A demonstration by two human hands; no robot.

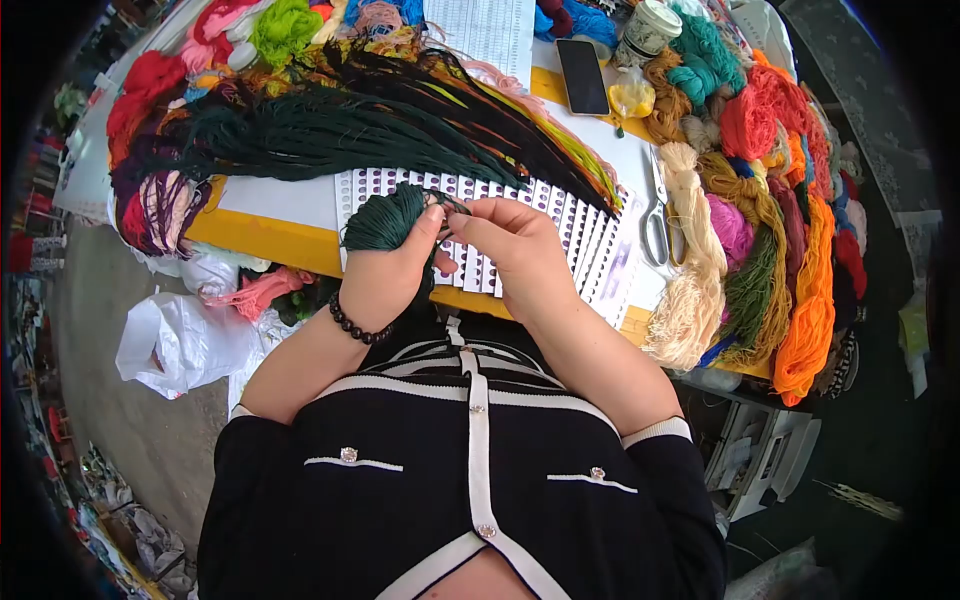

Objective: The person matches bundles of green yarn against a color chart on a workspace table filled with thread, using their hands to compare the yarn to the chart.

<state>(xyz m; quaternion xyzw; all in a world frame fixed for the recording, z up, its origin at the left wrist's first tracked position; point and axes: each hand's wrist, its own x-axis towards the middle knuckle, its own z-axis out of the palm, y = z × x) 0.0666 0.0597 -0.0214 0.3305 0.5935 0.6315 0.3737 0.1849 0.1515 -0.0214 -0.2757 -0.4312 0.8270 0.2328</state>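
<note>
1. Bench (290, 245) with a yellow edge, heaped with coloured yarn (770, 130); card (590, 240), scissors (655, 225) and phone (582, 75) lie on it. Grey floor (110, 300) to the left.
2. Skein (385, 220) sits above the bench's near edge, long axis running away from the person, looped end pointing far-left.
3. It is dark green and thick. Left hand (385, 275) has its fingers closed round it; right hand (510, 250) has its fingers pinching a strand.

No writing can be read anywhere. The sheet (490, 30) at the far middle carries a table of fine print, too small to make out. The cup (648, 28) at the far right bears dark marks, blurred. The near card (585, 245) shows rows of purple squares; any lettering on it is too small to read.
</note>
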